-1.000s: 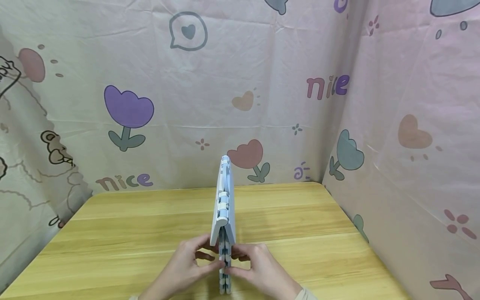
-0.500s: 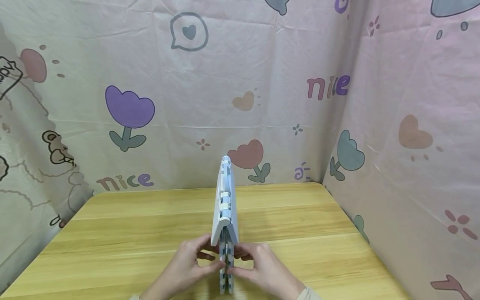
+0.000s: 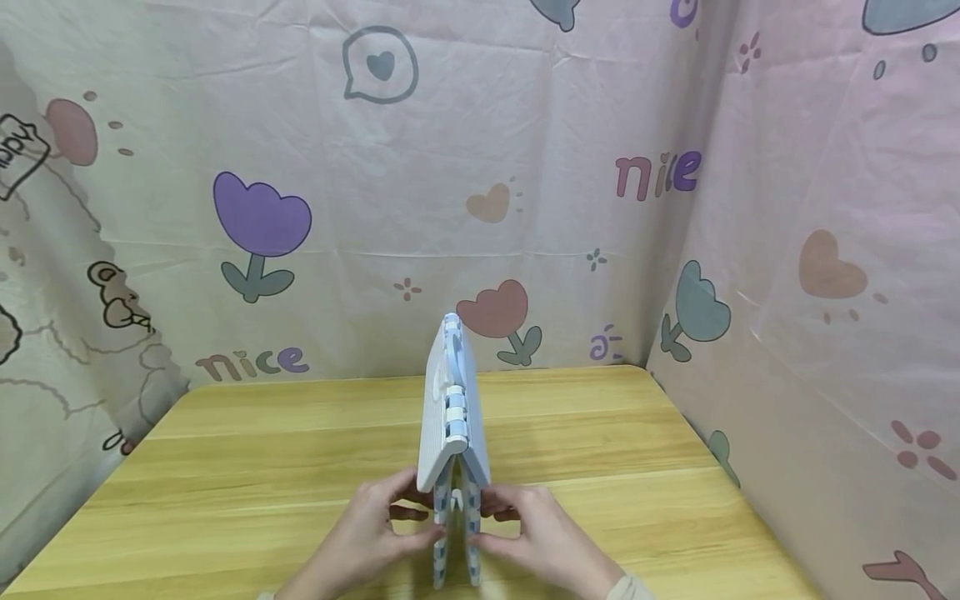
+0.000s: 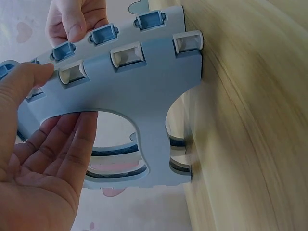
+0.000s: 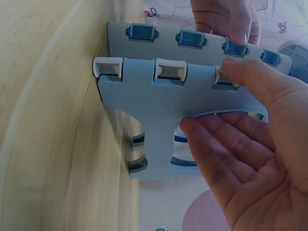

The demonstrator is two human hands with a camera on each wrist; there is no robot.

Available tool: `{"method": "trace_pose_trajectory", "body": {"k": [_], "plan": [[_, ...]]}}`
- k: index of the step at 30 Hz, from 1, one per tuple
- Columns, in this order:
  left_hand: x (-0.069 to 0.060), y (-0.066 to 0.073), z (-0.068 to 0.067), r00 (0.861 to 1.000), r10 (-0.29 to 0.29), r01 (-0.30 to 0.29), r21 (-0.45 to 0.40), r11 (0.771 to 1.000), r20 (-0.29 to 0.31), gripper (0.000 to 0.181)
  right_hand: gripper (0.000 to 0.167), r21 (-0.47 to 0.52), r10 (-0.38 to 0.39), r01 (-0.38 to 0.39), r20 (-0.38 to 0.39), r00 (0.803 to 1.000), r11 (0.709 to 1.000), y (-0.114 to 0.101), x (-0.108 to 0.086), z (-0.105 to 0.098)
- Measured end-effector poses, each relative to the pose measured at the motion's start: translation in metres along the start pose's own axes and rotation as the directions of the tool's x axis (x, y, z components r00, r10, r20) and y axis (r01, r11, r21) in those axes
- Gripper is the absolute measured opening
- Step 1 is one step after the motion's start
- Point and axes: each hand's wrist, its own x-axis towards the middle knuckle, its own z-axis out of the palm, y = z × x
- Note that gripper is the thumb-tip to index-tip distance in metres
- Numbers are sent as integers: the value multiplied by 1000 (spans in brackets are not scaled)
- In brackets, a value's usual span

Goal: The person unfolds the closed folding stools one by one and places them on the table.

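A blue-and-white plastic folding stool (image 3: 432, 425) stands on the table in the head view, its two seat halves tented and its two side panels slightly apart. My left hand (image 3: 375, 525) grips the left side panel (image 4: 149, 91). In the left wrist view its thumb lies on the hinged edge and the other fingers reach into the cutout. On the opposite side, my right hand (image 3: 540, 533) pinches the right side panel (image 5: 159, 106) in the same way, thumb at the hinge edge, fingers in the cutout. A narrow gap separates the panels, with a small white piece visible between them.
The wood-grain table (image 3: 300, 450) extends to both sides and behind the stool. A printed curtain (image 3: 390, 167) hangs along the table's back edge, and another curtain (image 3: 810, 350) closes off the right side.
The side panels, nearly together before, have spread apart at the near end. My right hand has shifted right with its panel, the left hand slightly left. The seat halves tilt more widely.
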Motion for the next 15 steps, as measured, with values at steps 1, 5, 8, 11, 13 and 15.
{"method": "trace_pose_trajectory", "body": {"k": [1,5,8,11,13,15], "plan": [[0,0,0,1000,3,-3,2,1000,-2,51,40,3,2,-2,0,1000,1000,0,0,-1],[-1,-1,0,1000,18,-18,14,1000,-11,52,40,15,21,-21,7,1000,1000,0,-1,-4],[-2,-1,-1,1000,16,-16,15,1000,-13,53,39,19,35,-35,11,999,999,1,-2,-5],[-2,-1,-2,1000,9,-9,20,1000,-15,53,39,28,48,-49,18,999,998,3,-2,-7],[-3,-1,-3,1000,10,-9,25,1000,-18,52,38,33,48,-49,20,999,998,4,-3,-8],[-3,-1,-3,1000,15,-14,28,1000,-20,51,38,35,45,-45,21,999,998,5,-4,-9]]}}
